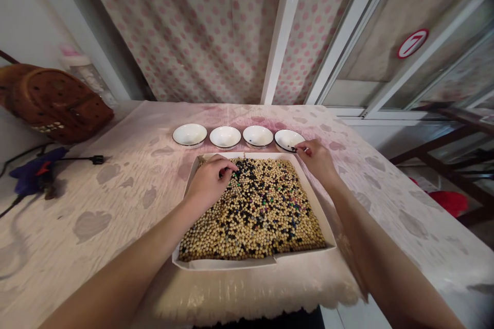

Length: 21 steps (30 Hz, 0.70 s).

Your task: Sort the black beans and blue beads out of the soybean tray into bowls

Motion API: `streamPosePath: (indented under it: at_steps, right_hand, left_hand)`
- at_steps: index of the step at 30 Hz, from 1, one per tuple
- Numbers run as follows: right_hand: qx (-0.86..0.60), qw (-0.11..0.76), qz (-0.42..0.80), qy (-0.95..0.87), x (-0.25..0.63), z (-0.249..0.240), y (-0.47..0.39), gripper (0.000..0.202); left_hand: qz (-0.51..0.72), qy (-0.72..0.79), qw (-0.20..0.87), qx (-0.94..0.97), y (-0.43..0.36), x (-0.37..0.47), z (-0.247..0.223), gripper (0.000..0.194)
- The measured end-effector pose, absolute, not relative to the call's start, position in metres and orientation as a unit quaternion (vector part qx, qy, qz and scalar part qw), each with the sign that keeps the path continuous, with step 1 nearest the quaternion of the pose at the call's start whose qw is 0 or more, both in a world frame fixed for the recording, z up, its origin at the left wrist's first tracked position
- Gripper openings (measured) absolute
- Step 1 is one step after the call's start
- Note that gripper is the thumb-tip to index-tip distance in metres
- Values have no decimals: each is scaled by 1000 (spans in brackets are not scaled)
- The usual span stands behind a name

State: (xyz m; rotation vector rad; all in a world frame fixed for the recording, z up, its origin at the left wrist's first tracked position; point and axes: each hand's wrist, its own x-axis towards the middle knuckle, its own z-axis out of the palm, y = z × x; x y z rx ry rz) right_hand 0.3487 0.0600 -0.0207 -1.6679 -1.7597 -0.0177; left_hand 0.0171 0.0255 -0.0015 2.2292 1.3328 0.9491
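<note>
A shallow white tray (231, 264) is filled with small round beads (258, 211), mostly beige and black, with some green, blue and purple ones among them. My left hand (210, 180) is over the tray's upper left part, thumb and fingers pinched at the beads; what is between them is hidden. At the right end of a row of white, dark-rimmed bowls, my right hand (318, 162) has its fingertips pinched at the rim of the rightmost bowl (283, 138). Small black beads show at those fingertips. A few dark specks lie inside this bowl.
Left of it stand more white bowls (258, 136), one holding a dark bead. A patterned cloth (131, 175) covers the table. To the left are a brown bag (57, 103), a blue glue gun (36, 175) and a black plug (97, 160). A dotted curtain hangs behind.
</note>
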Motion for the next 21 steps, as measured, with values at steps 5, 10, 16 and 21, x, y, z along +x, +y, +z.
streamPosePath:
  at_steps: [5,10,16,21]
  right_hand:
    - [-647,381,17,-660,344,-3,46,23]
    - [-649,253,100,-711,325,20,17,19]
    - [-613,89,12,-785,306,20,5,26]
    - [-566,170,182,-786,293,16,6,21]
  left_hand:
    - [347,469,180,792,26,17,-1,22]
    - [335,474,187,793,27,17,-2,24]
    - [341,472,189,791,29,16,-5,21]
    - [335,476,195,789,29,16,-5,21]
